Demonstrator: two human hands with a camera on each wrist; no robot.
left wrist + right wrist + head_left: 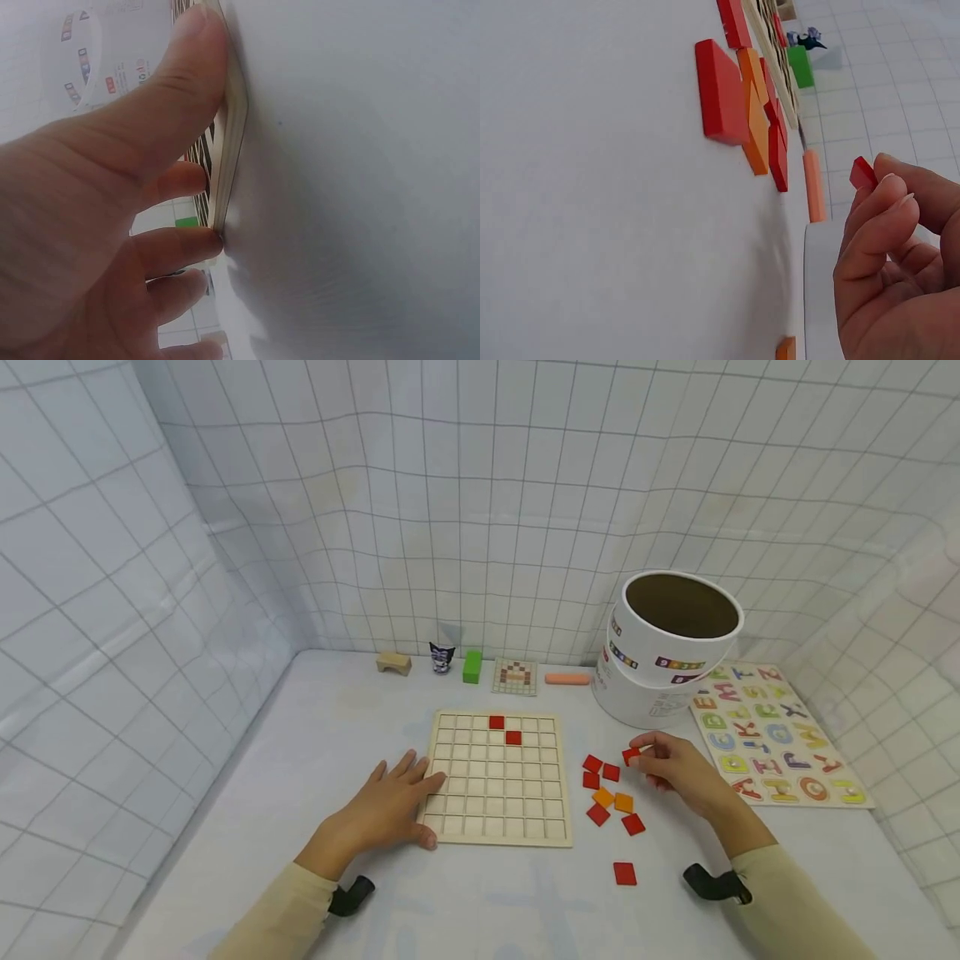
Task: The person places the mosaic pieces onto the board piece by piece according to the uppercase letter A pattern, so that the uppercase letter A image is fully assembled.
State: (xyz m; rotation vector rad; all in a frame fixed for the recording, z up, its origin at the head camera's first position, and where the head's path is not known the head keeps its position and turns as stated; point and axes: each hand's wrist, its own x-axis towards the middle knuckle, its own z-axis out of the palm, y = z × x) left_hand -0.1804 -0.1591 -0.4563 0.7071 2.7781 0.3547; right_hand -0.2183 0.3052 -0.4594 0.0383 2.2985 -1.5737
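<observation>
Fingertips of the right hand (678, 771) pinch a red tile (631, 755) at centre right; left hand (390, 806), fingers flat, steadies the grid board (495, 835) against sliding.

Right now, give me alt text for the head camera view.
A right hand pinches a red tile beside loose red and orange tiles, while the left hand rests flat against a wooden grid board holding two red tiles. A white tub and an alphabet puzzle sit behind.

Pale matt wooden grid board (495, 781); red tiles (611, 772) smooth, probably painted wood
</observation>
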